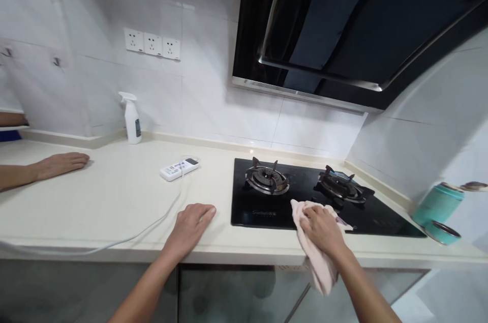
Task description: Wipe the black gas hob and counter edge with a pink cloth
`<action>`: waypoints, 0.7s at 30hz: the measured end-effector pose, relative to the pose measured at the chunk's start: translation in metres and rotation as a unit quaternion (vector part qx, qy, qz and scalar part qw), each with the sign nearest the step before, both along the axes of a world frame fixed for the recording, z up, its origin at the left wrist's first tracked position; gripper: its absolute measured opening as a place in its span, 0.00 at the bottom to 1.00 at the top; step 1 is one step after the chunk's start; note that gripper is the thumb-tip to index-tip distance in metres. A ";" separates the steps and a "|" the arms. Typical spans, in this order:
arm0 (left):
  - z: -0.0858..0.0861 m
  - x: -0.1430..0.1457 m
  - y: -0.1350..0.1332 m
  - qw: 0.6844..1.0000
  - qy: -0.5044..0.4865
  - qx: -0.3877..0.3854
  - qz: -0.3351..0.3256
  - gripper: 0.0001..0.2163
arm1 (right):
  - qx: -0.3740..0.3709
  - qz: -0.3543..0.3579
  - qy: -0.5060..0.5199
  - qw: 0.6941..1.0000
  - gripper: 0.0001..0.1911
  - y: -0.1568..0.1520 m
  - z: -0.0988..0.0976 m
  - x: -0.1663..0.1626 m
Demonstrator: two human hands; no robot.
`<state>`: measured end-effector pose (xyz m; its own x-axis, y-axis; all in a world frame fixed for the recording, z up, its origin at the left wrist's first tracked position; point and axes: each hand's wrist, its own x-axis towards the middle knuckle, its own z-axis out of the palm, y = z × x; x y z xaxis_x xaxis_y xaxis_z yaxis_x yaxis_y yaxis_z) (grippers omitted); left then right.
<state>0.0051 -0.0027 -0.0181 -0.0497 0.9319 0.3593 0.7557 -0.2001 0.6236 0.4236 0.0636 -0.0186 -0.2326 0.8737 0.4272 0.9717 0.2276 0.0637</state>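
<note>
My right hand [322, 226] presses a pale pink cloth [321, 274] against the front edge of the black glass gas stove [263, 213]. Part of the cloth hangs down over the counter's edge. My left hand [189, 229] rests on the cream countertop [125, 196], left of the stove, with its thumb stretched out and nothing in it. Two burners with pan supports stand on the stove, the left burner [267, 179] and the right burner [341, 184]. The fingertips of my right hand are partly sunk in the cloth's folds.
A white remote-like device [177, 169] with a white cable [152, 225] lies on the counter. Behind it stands a white spray bottle [131, 122]. Another person's hand [63, 164] rests at the left. Teal canister [438, 204] at right; black range hood [324, 23] overhead.
</note>
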 end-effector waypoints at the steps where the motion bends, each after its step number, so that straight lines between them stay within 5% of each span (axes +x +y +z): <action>1: 0.000 0.001 0.000 1.000 0.000 0.003 0.001 0.24 | -0.005 0.011 -0.014 1.000 0.14 0.002 0.004 -0.007; 6: 0.004 0.005 -0.005 1.000 -0.019 0.000 0.019 0.25 | -0.024 0.072 -0.017 0.997 0.12 0.000 0.018 -0.055; 12: 0.011 0.006 -0.008 0.998 -0.055 -0.003 0.032 0.25 | -0.050 0.188 0.013 0.981 0.10 -0.013 0.031 -0.157; 18: 0.009 -0.009 0.001 0.986 -0.155 0.042 0.043 0.28 | -0.050 0.391 0.012 0.919 0.12 -0.071 0.030 -0.247; 21: 0.011 -0.015 0.003 0.979 -0.188 0.029 0.068 0.30 | 0.002 0.406 -0.010 0.914 0.22 -0.098 0.020 -0.264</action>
